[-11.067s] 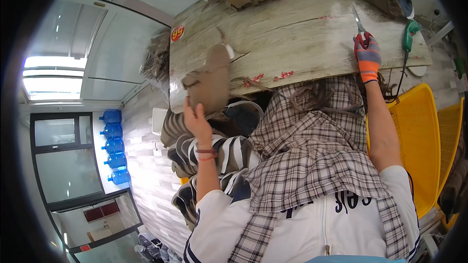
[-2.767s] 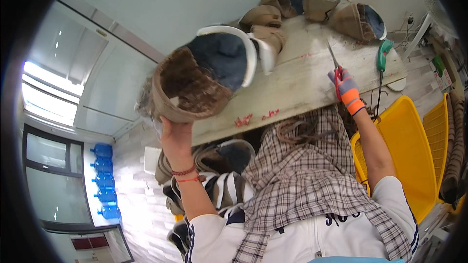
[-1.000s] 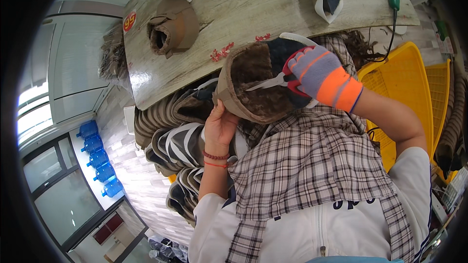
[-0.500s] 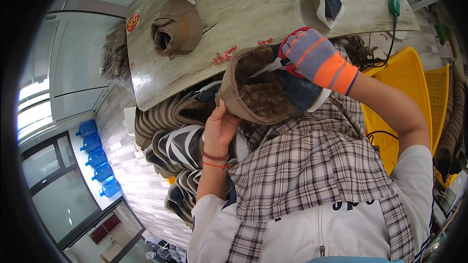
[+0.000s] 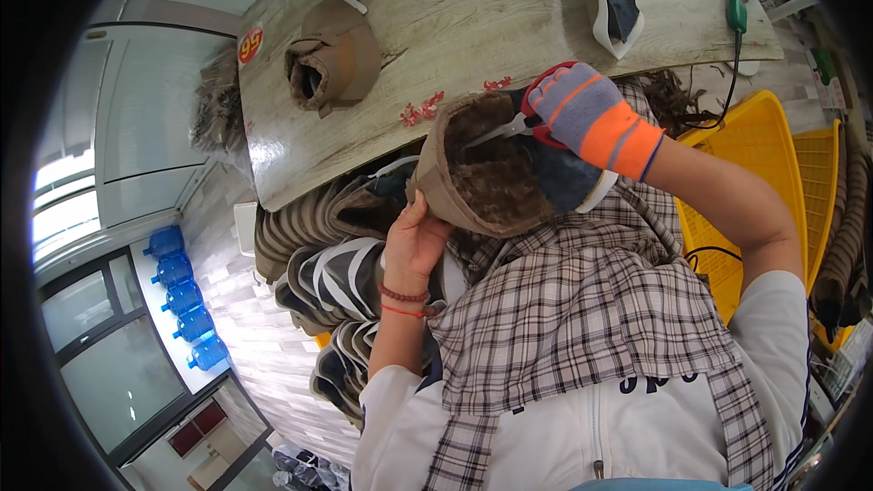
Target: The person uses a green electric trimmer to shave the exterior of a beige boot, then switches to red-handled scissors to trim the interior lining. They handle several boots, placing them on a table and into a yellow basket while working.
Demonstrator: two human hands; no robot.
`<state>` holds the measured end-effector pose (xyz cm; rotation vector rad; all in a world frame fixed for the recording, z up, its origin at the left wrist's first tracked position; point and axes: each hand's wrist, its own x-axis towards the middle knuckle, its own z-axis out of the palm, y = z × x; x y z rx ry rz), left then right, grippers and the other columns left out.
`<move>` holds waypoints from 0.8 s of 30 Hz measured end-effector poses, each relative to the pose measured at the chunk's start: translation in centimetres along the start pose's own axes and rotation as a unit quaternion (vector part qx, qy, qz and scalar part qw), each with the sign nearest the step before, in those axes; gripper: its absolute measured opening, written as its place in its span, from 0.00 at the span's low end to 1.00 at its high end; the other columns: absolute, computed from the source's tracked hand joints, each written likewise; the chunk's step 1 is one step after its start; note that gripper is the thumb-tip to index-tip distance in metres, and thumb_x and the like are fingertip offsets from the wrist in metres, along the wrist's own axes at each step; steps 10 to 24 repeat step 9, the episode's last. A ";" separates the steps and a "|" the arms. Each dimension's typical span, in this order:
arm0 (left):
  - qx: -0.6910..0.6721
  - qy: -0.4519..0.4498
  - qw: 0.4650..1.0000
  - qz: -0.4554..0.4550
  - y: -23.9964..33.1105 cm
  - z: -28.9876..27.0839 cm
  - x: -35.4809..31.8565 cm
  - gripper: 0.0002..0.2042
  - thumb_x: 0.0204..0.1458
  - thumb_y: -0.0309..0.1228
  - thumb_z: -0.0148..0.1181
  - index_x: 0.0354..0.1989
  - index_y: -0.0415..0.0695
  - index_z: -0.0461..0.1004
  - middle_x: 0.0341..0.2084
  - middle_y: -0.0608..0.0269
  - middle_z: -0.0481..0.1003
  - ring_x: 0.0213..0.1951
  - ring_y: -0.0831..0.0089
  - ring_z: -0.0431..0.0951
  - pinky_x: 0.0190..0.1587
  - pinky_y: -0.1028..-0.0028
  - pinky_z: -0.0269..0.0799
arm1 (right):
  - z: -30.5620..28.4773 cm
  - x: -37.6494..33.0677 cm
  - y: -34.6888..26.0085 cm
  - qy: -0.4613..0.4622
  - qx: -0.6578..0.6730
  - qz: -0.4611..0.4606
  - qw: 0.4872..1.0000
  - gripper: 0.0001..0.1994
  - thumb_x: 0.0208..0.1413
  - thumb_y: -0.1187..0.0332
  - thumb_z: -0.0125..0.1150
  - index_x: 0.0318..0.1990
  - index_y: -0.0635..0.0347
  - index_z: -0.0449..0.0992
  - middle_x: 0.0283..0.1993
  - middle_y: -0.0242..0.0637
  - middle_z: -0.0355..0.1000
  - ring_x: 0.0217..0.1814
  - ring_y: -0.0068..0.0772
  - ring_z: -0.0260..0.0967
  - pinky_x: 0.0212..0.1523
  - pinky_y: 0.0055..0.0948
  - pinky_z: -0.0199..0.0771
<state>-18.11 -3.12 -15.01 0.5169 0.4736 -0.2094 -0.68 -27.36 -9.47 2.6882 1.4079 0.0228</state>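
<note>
My bare left hand (image 5: pixel 418 241) grips the rim of a brown fur-lined piece (image 5: pixel 496 186), thumb on its outer side. It looks like a boot or cap upper, with a dark blue patch and a white edge on its right; I cannot tell which. In a grey and orange glove, my right hand (image 5: pixel 580 107) is closed round the red handles of a pair of scissors (image 5: pixel 509 130). The blades reach into the fur lining. The piece is held over my checked apron (image 5: pixel 564 309), by the table's front edge.
A similar brown piece (image 5: pixel 335 59) stands on the wood-patterned table (image 5: pixel 473 14). Stacks of such pieces (image 5: pixel 336 277) lie below to the left. Yellow crates (image 5: pixel 741 155) are at the right, near a green corded tool (image 5: pixel 740 2). Blue water bottles (image 5: pixel 185 298) line the far left.
Both hands, the scissors and the fur-lined piece hold nearly the same place. The whole view has shifted slightly.
</note>
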 end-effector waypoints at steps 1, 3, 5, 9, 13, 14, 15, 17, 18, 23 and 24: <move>0.000 -0.004 1.000 0.001 0.0 0.0 0.0 0.20 0.57 0.33 0.51 0.57 0.44 0.62 0.55 0.60 0.65 0.57 0.62 0.64 0.62 0.57 0.54 | -0.4 -0.3 0.3 0.007 0.016 0.013 1.000 0.13 0.43 0.56 0.62 0.32 0.53 0.75 0.31 0.34 0.72 0.38 0.33 0.70 0.36 0.30 0.68; 0.000 -0.006 1.000 0.016 0.0 -0.2 -0.4 0.20 0.56 0.33 0.52 0.57 0.44 0.62 0.55 0.60 0.66 0.57 0.62 0.64 0.62 0.58 0.54 | -1.5 -1.0 1.0 0.020 0.049 0.032 0.998 0.16 0.40 0.54 0.65 0.32 0.53 0.75 0.32 0.35 0.72 0.38 0.35 0.70 0.37 0.31 0.69; 0.002 -0.007 0.999 0.036 0.0 -0.6 -0.8 0.21 0.55 0.34 0.53 0.57 0.44 0.62 0.55 0.60 0.66 0.57 0.62 0.64 0.62 0.59 0.54 | -1.9 -2.5 1.9 0.120 0.110 0.071 0.984 0.17 0.38 0.54 0.67 0.32 0.54 0.75 0.32 0.36 0.72 0.37 0.38 0.69 0.37 0.33 0.70; 0.022 -0.019 0.997 0.075 0.7 -0.7 -2.0 0.23 0.54 0.35 0.55 0.58 0.44 0.62 0.55 0.59 0.65 0.57 0.62 0.63 0.62 0.58 0.53 | -1.2 -5.1 3.3 0.204 0.209 0.189 0.938 0.18 0.36 0.57 0.69 0.35 0.54 0.75 0.35 0.40 0.72 0.40 0.41 0.70 0.41 0.34 0.72; 0.022 -0.019 0.997 0.075 0.7 -0.7 -2.0 0.23 0.54 0.35 0.55 0.58 0.44 0.62 0.55 0.59 0.65 0.57 0.62 0.63 0.62 0.58 0.53 | -1.2 -5.1 3.3 0.204 0.209 0.189 0.938 0.18 0.36 0.57 0.69 0.35 0.54 0.75 0.35 0.40 0.72 0.40 0.41 0.70 0.41 0.34 0.72; 0.022 -0.019 0.997 0.075 0.7 -0.7 -2.0 0.23 0.54 0.35 0.55 0.58 0.44 0.62 0.55 0.59 0.65 0.57 0.62 0.63 0.62 0.58 0.53 | -1.2 -5.1 3.3 0.204 0.209 0.189 0.938 0.18 0.36 0.57 0.69 0.35 0.54 0.75 0.35 0.40 0.72 0.40 0.41 0.70 0.41 0.34 0.72; 0.022 -0.019 0.997 0.075 0.7 -0.7 -2.0 0.23 0.54 0.35 0.55 0.58 0.44 0.62 0.55 0.59 0.65 0.57 0.62 0.63 0.62 0.58 0.53 | -1.2 -5.1 3.3 0.204 0.209 0.189 0.938 0.18 0.36 0.57 0.69 0.35 0.54 0.75 0.35 0.40 0.72 0.40 0.41 0.70 0.41 0.34 0.72; 0.022 -0.019 0.997 0.075 0.7 -0.7 -2.0 0.23 0.54 0.35 0.55 0.58 0.44 0.62 0.55 0.59 0.65 0.57 0.62 0.63 0.62 0.58 0.53 | -1.2 -5.1 3.3 0.204 0.209 0.189 0.938 0.18 0.36 0.57 0.69 0.35 0.54 0.75 0.35 0.40 0.72 0.40 0.41 0.70 0.41 0.34 0.72; 0.022 -0.019 0.997 0.075 0.7 -0.7 -2.0 0.23 0.54 0.35 0.55 0.58 0.44 0.62 0.55 0.59 0.65 0.57 0.62 0.63 0.62 0.58 0.53 | -1.2 -5.1 3.3 0.204 0.209 0.189 0.938 0.18 0.36 0.57 0.69 0.35 0.54 0.75 0.35 0.40 0.72 0.40 0.41 0.70 0.41 0.34 0.72; 0.022 -0.019 0.997 0.075 0.7 -0.7 -2.0 0.23 0.54 0.35 0.55 0.58 0.44 0.62 0.55 0.59 0.65 0.57 0.62 0.63 0.62 0.58 0.53 | -1.2 -5.1 3.3 0.204 0.209 0.189 0.938 0.18 0.36 0.57 0.69 0.35 0.54 0.75 0.35 0.40 0.72 0.40 0.41 0.70 0.41 0.34 0.72; 0.022 -0.019 0.997 0.075 0.7 -0.7 -2.0 0.23 0.54 0.35 0.55 0.58 0.44 0.62 0.55 0.59 0.65 0.57 0.62 0.63 0.62 0.58 0.53 | -1.2 -5.1 3.3 0.204 0.209 0.189 0.938 0.18 0.36 0.57 0.69 0.35 0.54 0.75 0.35 0.40 0.72 0.40 0.41 0.70 0.41 0.34 0.72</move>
